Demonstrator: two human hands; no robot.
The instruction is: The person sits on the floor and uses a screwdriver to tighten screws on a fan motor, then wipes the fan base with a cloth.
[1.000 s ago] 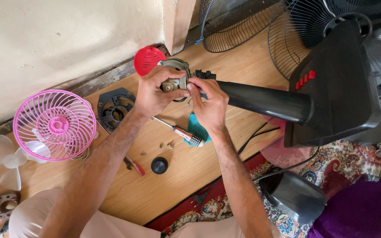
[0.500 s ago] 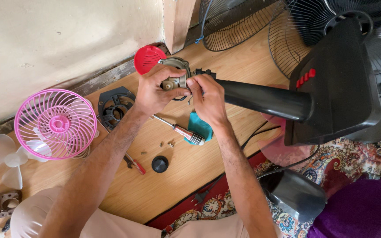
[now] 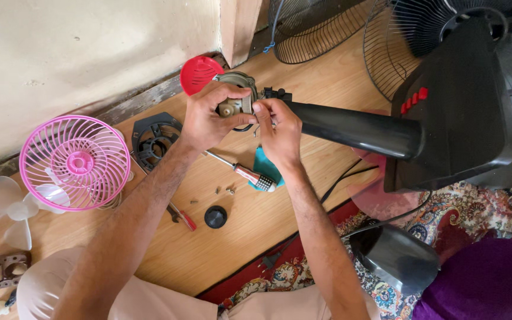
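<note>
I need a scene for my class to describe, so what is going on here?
A person holds a small fan motor at the end of a black fan neck over a wooden floor. The left hand grips the motor; the right hand pinches at its side. Below lie a screwdriver, loose screws, a black knob and a pink grille.

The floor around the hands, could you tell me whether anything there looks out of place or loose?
Yes. A few tiny screws lie loose on the wooden floor beside the screwdriver, near a black knob. A white fan blade lies detached by the pink grille. Both hands, left and right, hold the small motor.
</note>
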